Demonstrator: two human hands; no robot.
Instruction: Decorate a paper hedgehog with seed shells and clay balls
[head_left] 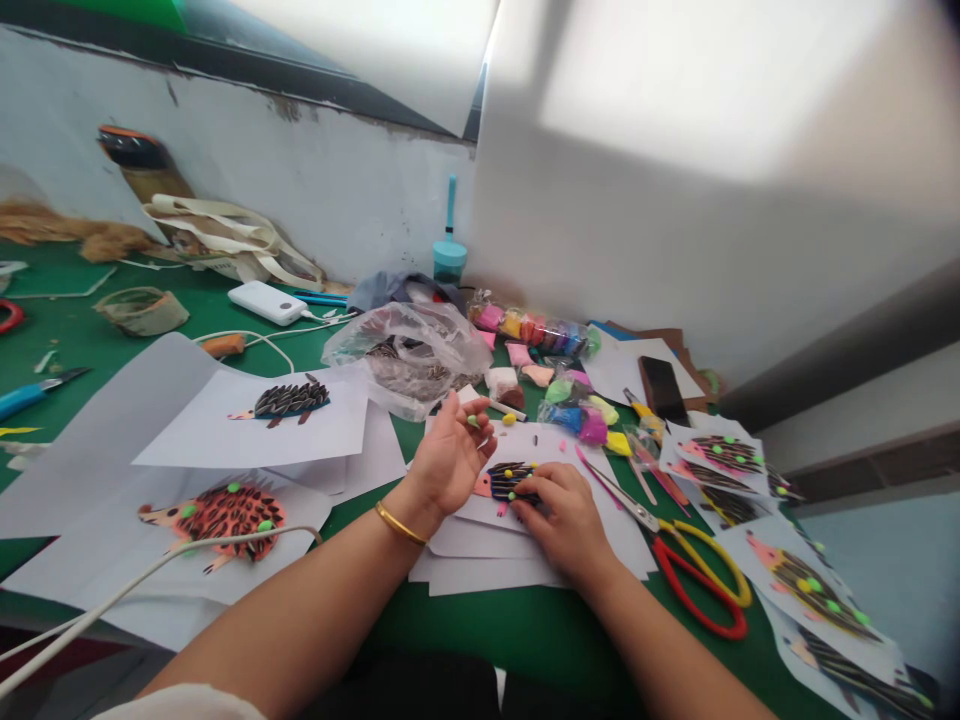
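Thickly, seeds [517, 475] are coating the pink-faced hedgehog [498, 484]; left hand [451, 452], wide, is bearing green clay [472, 421]; right hand [564, 517], grip unclear.

So the hedgehog picture [501, 482] sits on a paper stack [469, 542] mid-desk [465, 622], scissors [645, 515] just right, more hedgehog sheets [810, 580] farther right. Plastic bag [442, 350] and little packets [594, 428] are behind it, power bank [266, 302] back left, phone [662, 390] back right.
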